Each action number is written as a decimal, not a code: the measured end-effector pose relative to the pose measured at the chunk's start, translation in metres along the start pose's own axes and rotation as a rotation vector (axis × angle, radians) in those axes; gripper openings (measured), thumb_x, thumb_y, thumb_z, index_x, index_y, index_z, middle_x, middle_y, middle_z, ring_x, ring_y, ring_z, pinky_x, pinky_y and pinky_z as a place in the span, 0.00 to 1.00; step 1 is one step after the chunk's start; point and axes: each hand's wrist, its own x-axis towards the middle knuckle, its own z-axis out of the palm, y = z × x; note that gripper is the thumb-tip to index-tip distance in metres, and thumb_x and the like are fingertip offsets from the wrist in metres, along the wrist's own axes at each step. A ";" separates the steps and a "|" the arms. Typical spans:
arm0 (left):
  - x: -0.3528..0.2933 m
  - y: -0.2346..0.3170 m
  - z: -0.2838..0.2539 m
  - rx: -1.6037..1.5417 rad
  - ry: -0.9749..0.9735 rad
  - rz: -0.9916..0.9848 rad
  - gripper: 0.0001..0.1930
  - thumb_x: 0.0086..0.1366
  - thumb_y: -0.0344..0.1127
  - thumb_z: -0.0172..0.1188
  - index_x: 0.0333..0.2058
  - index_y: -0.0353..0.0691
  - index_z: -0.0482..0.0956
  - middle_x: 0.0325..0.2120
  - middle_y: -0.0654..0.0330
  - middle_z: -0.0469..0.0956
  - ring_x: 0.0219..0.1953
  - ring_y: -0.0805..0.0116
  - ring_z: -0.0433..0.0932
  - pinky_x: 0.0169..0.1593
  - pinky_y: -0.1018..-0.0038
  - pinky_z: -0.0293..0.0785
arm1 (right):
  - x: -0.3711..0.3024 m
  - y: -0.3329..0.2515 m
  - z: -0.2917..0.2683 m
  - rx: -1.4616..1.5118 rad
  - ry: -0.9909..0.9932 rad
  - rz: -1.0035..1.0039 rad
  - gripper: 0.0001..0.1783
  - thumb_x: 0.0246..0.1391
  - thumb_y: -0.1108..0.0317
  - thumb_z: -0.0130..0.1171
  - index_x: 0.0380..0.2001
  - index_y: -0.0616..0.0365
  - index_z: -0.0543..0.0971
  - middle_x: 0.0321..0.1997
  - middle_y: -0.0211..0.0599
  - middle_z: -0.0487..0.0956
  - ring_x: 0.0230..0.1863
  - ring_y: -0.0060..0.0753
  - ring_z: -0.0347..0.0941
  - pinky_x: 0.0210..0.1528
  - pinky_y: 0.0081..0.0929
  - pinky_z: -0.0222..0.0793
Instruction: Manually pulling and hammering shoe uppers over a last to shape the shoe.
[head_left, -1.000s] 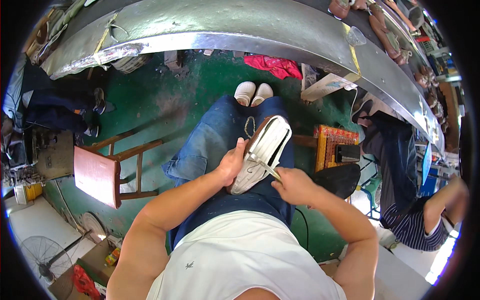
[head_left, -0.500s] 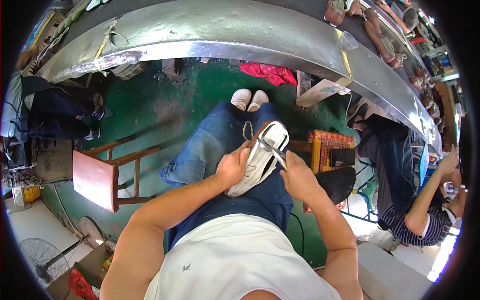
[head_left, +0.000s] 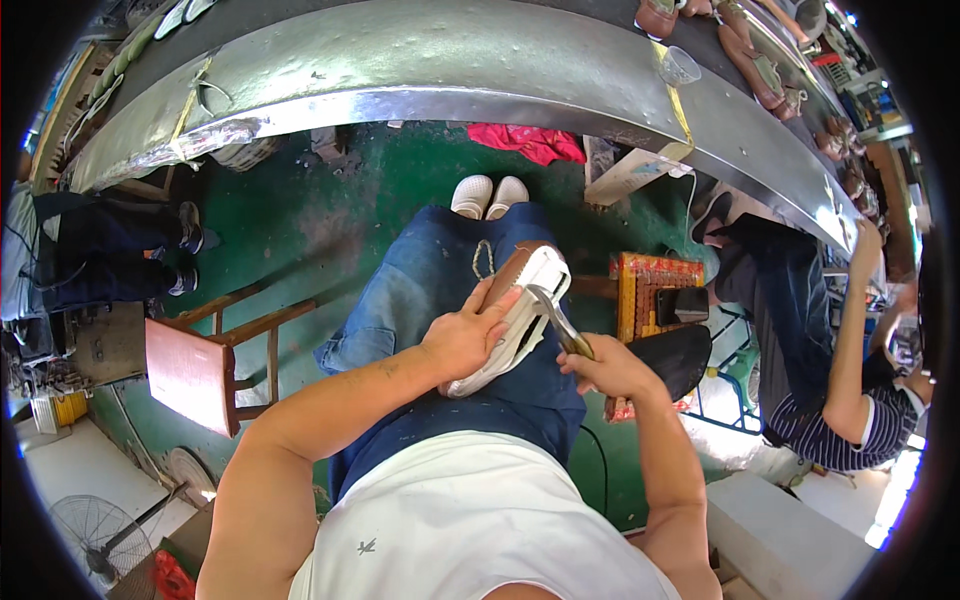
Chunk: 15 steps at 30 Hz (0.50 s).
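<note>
A shoe point(head_left: 518, 335) with a brown side and a whitish face toward me lies slanted across my lap; a dark gap runs along that face. My left hand point(head_left: 468, 340) grips its left side, fingers stretched over the brown edge onto the white part. In my right hand point(head_left: 610, 368) is a hand tool point(head_left: 562, 327) with a curved metal head, whose tip meets the shoe's white face near the upper end. My fingers hide most of its grip, so its exact kind is unclear. A looped cord point(head_left: 484, 258) stands beside the shoe's upper left edge.
A long metal-edged bench point(head_left: 400, 60) spans the front, with brown shoes point(head_left: 750, 65) at its right. A padded stool point(head_left: 190, 370) stands left; a beaded seat point(head_left: 640, 300) holding a phone point(head_left: 682, 305) is right. Other people point(head_left: 850, 400) sit or stand at both sides.
My left hand's fingers have spread farther over the shoe's white face. My right hand has shifted slightly right and down, with the tool's head tilted differently. The person at right has moved an arm.
</note>
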 end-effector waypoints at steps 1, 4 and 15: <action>0.002 0.001 -0.001 0.001 -0.010 -0.032 0.31 0.76 0.46 0.45 0.74 0.64 0.50 0.70 0.40 0.57 0.46 0.36 0.82 0.49 0.53 0.81 | -0.005 0.001 -0.006 -0.079 0.007 -0.015 0.16 0.66 0.62 0.56 0.44 0.67 0.76 0.36 0.53 0.79 0.35 0.52 0.79 0.41 0.44 0.74; 0.005 0.004 -0.009 0.004 -0.060 -0.077 0.32 0.76 0.47 0.45 0.75 0.64 0.47 0.70 0.40 0.57 0.45 0.36 0.82 0.51 0.52 0.80 | 0.006 -0.011 0.004 -0.397 0.401 -0.468 0.17 0.68 0.59 0.53 0.46 0.65 0.75 0.35 0.53 0.79 0.36 0.55 0.78 0.43 0.44 0.75; -0.001 0.013 -0.021 0.130 -0.092 0.000 0.37 0.72 0.54 0.53 0.75 0.69 0.46 0.68 0.34 0.58 0.43 0.36 0.83 0.49 0.53 0.81 | 0.036 0.003 0.026 -0.616 0.404 -0.412 0.20 0.71 0.54 0.47 0.43 0.63 0.74 0.36 0.60 0.80 0.41 0.66 0.78 0.44 0.55 0.72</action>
